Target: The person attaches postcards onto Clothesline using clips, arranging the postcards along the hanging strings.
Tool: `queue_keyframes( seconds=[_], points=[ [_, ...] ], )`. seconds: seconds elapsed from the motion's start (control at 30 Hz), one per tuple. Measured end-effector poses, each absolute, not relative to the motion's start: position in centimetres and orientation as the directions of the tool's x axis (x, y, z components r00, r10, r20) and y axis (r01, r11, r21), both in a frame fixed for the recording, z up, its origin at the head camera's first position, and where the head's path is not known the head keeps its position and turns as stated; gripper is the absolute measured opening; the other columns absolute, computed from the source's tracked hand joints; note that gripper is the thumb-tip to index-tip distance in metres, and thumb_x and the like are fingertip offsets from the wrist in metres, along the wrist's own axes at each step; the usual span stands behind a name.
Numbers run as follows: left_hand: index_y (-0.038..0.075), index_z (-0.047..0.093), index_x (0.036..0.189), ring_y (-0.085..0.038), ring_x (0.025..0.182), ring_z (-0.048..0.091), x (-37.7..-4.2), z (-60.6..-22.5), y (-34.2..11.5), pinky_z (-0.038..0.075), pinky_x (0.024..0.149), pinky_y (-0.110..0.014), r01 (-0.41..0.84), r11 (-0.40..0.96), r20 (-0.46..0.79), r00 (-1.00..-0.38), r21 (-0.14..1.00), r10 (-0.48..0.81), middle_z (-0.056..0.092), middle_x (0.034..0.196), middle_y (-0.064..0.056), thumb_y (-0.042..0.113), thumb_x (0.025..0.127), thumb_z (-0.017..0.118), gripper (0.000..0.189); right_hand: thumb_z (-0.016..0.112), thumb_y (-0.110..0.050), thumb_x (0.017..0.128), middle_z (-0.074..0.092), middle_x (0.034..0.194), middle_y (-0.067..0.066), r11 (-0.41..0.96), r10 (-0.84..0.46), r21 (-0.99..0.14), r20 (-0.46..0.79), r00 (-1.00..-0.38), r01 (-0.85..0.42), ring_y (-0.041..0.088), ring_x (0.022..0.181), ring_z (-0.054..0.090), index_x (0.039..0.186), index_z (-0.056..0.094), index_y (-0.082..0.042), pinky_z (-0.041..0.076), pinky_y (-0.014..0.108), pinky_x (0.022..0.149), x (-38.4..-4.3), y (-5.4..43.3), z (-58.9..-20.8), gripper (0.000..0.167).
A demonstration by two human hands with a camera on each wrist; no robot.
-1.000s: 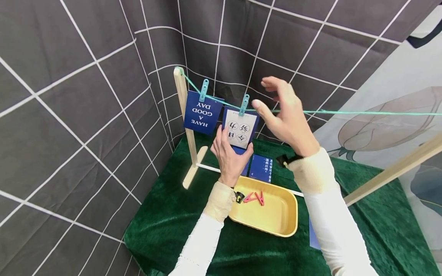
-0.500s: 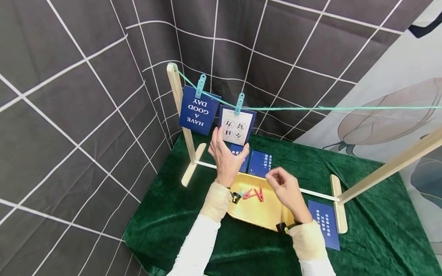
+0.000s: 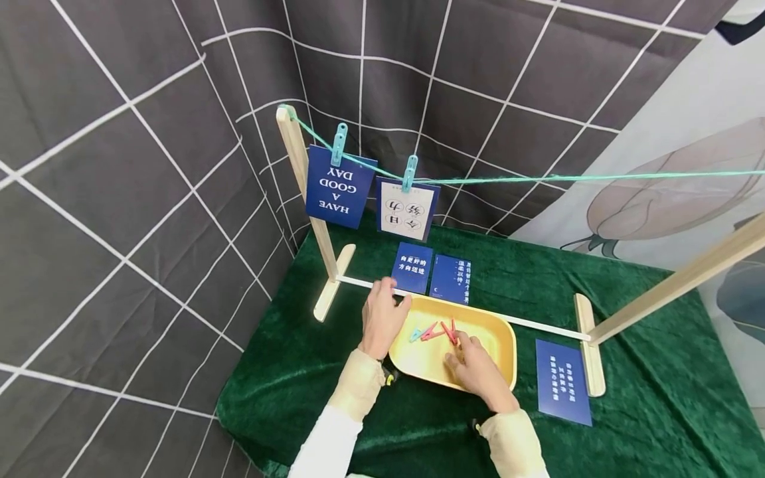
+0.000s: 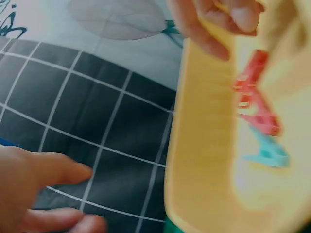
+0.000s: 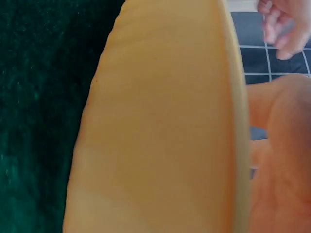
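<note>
My right hand point(image 3: 478, 373) reaches down into the yellow basin point(image 3: 507, 352), fingertips right beside a red clothespin point(image 3: 449, 332). Another red clothespin point(image 3: 429, 334) and a light blue clothespin point(image 3: 415, 335) lie to its left on the basin floor. At the basin's left end is my left hand point(image 3: 382, 320), fingers parted and holding nothing. Two blue clothespins, one at the left point(image 3: 339, 145) and one further right point(image 3: 409, 174), clip a blue "HAVE A GOOD DAY" card point(image 3: 337, 189) and a white-faced card point(image 3: 406, 211) to the green string point(image 3: 508, 179).
Wooden posts stand left point(image 3: 305, 179) and right point(image 3: 669, 285), joined low by a white bar point(image 3: 550, 328). Two blue cards, one left point(image 3: 412, 267) and one right point(image 3: 449, 279), lie behind the basin. Another blue card point(image 3: 563, 382) lies to its right on the green cloth point(image 3: 645, 398).
My right hand has come down from the string into the basin. My left hand has let go of the white-faced card and lowered to the basin's left end; the card hangs by its clothespin.
</note>
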State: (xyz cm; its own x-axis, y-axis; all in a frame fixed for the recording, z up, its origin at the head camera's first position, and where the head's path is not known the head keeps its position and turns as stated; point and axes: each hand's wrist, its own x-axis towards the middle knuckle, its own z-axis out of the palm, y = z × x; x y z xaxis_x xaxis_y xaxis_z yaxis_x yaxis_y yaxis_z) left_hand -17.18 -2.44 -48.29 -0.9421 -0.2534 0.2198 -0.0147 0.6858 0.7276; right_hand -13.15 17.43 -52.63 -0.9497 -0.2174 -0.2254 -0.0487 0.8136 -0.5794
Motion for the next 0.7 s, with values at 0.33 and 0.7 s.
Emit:
queue_keyframes(
  seconds=[0.33,0.7],
  points=[
    [0.003,0.054,0.103,-0.019,0.058,0.051,-13.1,-51.3,-2.8,0.041,0.051,-0.031,-0.117,0.836,-0.050,-0.993,0.535,-0.108,0.052,0.074,-0.009,0.034,0.084,0.065,0.037,0.062,-0.029,0.086,0.041,0.111,0.019,0.857,-0.188,-0.515,-0.365,-0.912,0.030,0.028,0.087,0.046,0.146,0.021,-0.010,0.044,0.041,0.075,-14.7,16.7,-54.1,0.075],
    [0.001,0.058,0.095,-0.020,0.058,0.054,-11.9,-53.2,-2.3,0.042,0.050,-0.031,-0.129,0.802,-0.009,-0.988,0.583,-0.153,0.056,0.071,-0.009,0.011,0.087,0.058,0.013,0.060,-0.033,0.088,0.049,0.065,0.005,0.817,-0.063,-0.552,-0.369,-0.927,0.164,0.018,0.057,0.046,0.083,0.052,-0.010,0.034,0.028,0.053,-14.0,17.1,-54.5,0.025]
  ],
)
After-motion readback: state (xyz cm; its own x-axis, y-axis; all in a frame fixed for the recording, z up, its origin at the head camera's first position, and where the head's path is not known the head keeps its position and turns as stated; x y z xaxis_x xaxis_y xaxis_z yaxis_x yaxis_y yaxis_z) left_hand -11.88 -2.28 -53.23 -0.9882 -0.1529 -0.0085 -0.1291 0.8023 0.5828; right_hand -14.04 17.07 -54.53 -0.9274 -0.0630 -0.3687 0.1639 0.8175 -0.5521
